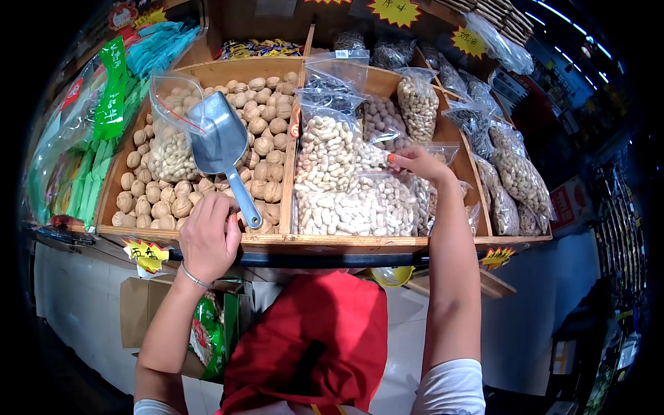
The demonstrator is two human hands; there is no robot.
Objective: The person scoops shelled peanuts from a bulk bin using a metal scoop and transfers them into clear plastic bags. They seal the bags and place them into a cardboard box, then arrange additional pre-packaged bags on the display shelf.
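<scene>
My left hand point(210, 236) rests with curled fingers at the front edge of the wooden bin of walnuts point(161, 209); whether it holds anything is hidden. Just right of it, a grey scoop point(220, 136) lies on the walnuts, its handle pointing towards me. Behind the scoop, to the left, is an open zip bag of peanuts point(174, 155). My right hand point(417, 162) reaches over the neighbouring compartment, fingertips at the top of a clear bag of peanuts point(371, 157); its grip is unclear. Larger peanut bags point(327, 155) stand and lie beside it.
A wooden divider point(289, 181) separates the compartments. More bagged nuts point(521, 174) fill the right compartment. Green packets point(91, 176) lie at the left. Below the display stand an open cardboard box point(136, 311) and a yellow-rimmed container point(392, 276). Plastic bags point(500, 44) hang at the upper right.
</scene>
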